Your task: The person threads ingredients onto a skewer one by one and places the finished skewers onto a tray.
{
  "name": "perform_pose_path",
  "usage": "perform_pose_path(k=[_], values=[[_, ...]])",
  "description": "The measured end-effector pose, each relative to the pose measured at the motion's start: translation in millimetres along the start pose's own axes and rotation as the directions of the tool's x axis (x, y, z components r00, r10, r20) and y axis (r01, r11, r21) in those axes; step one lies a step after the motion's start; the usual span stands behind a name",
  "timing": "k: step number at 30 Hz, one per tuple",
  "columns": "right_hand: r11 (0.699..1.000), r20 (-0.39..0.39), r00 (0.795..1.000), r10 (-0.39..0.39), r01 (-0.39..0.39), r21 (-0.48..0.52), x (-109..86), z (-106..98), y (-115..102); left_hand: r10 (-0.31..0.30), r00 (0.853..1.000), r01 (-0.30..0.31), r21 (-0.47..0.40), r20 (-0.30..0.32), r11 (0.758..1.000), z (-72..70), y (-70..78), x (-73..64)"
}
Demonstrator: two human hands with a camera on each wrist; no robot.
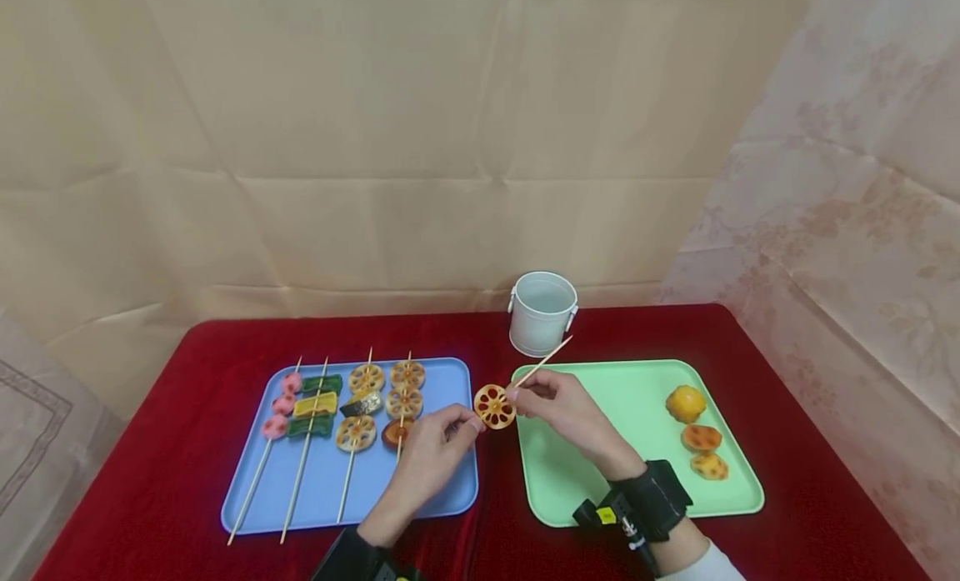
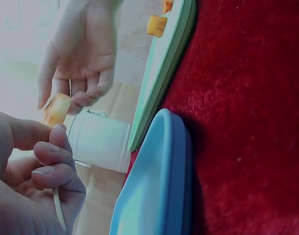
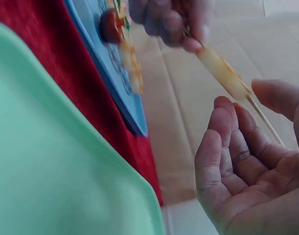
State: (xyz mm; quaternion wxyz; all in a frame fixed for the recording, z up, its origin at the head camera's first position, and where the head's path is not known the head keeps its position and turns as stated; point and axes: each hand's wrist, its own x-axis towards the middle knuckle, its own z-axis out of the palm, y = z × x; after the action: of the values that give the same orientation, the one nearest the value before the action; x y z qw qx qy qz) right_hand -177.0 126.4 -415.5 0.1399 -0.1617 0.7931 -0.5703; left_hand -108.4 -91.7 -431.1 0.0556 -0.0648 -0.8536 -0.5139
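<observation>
Between my two hands is a browned lotus root slice (image 1: 495, 407), its holes facing up in the head view. A thin bamboo skewer (image 1: 546, 360) passes through it and points up to the right. My left hand (image 1: 431, 456) grips the skewer close to the slice's left edge; in the left wrist view the skewer's lower part (image 2: 59, 210) comes out beneath its curled fingers. My right hand (image 1: 564, 418) pinches the slice at its right edge. In the right wrist view the slice (image 3: 222, 73) shows side-on, between the right thumb and fingertips.
A blue tray (image 1: 450, 498) at left carries several loaded skewers. On the right a green tray (image 1: 551, 489) bears a yellow ball-shaped piece (image 1: 686, 404) and two browned pieces (image 1: 701, 438). A white bucket (image 1: 538, 323) stands behind, on the red cloth (image 1: 180, 414).
</observation>
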Motion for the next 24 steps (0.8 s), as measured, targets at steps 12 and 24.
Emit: perform_pose_path(k=[12,24], values=[[0.972,-0.304,0.953,0.006,-0.077,-0.221,-21.1,-86.1,-23.3,-0.034,0.999,0.035,-0.081,0.020,0.996,0.7,1.1,5.4],[0.778,-0.281,0.958,0.061,-0.222,-0.588,-52.8,-163.1,5.5,-0.092,0.996,0.093,-0.080,0.018,0.992,-8.2,4.1,3.1]])
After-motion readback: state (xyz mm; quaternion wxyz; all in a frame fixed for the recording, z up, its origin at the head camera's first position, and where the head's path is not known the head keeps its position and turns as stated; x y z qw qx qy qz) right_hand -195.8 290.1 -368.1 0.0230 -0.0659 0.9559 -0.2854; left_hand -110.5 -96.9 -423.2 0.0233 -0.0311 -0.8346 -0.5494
